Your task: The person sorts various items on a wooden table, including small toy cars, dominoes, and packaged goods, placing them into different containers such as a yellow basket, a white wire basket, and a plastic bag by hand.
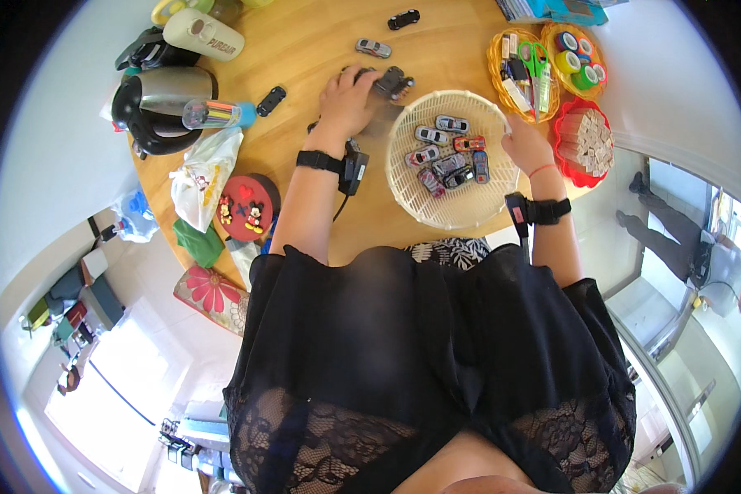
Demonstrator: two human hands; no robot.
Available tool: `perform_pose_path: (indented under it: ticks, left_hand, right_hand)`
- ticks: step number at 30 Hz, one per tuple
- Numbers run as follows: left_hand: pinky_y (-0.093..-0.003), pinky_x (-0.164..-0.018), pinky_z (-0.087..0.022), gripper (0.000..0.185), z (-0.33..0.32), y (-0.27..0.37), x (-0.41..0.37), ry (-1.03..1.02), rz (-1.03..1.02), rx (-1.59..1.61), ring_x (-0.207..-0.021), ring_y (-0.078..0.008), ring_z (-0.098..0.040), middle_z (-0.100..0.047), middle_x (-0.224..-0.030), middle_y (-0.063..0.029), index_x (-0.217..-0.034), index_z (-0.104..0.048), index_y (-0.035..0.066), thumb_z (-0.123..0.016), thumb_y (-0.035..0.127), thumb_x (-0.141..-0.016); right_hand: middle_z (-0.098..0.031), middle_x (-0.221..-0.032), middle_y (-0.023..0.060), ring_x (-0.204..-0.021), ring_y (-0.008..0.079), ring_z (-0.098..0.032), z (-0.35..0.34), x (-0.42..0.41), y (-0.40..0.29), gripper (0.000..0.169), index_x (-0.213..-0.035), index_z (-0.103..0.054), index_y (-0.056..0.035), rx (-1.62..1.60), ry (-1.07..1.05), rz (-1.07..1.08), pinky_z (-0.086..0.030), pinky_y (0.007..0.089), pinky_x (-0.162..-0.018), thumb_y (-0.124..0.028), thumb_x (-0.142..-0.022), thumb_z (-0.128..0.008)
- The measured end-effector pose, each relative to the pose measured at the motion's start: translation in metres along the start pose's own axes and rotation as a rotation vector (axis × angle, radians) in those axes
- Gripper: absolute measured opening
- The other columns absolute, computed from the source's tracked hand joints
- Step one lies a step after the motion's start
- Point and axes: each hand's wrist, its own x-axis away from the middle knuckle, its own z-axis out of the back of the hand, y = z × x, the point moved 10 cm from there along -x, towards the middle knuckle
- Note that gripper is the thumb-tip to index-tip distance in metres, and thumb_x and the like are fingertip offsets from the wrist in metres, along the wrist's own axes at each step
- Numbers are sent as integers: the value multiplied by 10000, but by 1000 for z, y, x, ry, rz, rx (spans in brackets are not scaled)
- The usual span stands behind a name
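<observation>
My right hand (528, 145) grips the right rim of a cream plastic basket (407, 197), in which several toy cars (449, 165) lie. Left of the basket, my left hand (347, 102) is over the wooden table, its fingers at dark toy cars (393, 81); whether it holds one cannot be told. A silver toy car (373, 48) and a black toy car (404, 20) stand farther back. Another black toy car (271, 101) is to the left, by a tube of coloured pens.
At the left stand an electric kettle (160, 102), a white bottle (204, 34), a plastic bag (207, 179) and a round red box (245, 207). Wicker baskets (497, 80) with scissors and tape rolls, and a red container (559, 126), are at the right. Another person stands beyond.
</observation>
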Motion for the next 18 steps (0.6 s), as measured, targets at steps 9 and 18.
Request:
perform_pose_path:
  ticks: [9, 18]
  left_hand:
    - [-412, -972, -416, 430, 3, -20, 35, 136, 37, 241, -1111, -365, -495, -500, -1225, -165, -1122, -615, 128, -680, 32, -708]
    - [-381, -810, -492, 268, 43, 7, 45, 392, -114, 267, -972, -321, -584, -621, -1007, -159, -1063, -642, 65, -657, 101, -797]
  right_hand:
    - [-604, -1044, 282, -973, 414, -595, -19, -9, 15, 373, -1176, -486, -39, -90, 16, -7, -470, 493, -843, -89, -807, -503]
    - [-609, -1043, 232, -941, 399, -600, -9, 35, 68, 376, -1140, -509, -48, 86, 298, -80, -484, 464, -820, -104, -783, -613]
